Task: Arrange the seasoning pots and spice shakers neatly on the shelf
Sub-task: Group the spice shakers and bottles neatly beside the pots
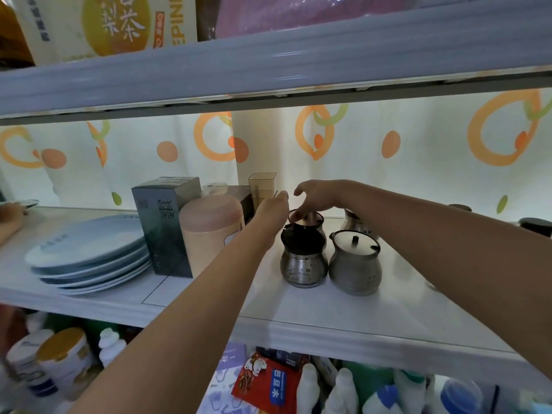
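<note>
On white shelf point(328, 312) at frame centre, right hand point(316, 195) pinches rear pot's point(310, 221) lid, left hand point(273, 209) fingers hidden, beside two round steel pots point(303, 261).

Both arms reach forward; left hand point(273, 209) loosely curled, right hand point(316, 195) arched, fingers point(294, 216) pointing down.

— what's on the white shelf point(328, 312)?

— a stack of blue plates point(89, 252) at the left end, then a dark carton point(162, 228) and a pink canister point(209, 231).

— and toward the right?

— a black-lidded steel shaker point(303, 258) beside a lidded steel seasoning pot point(355, 264), near the front edge; more pots stand behind.
</note>
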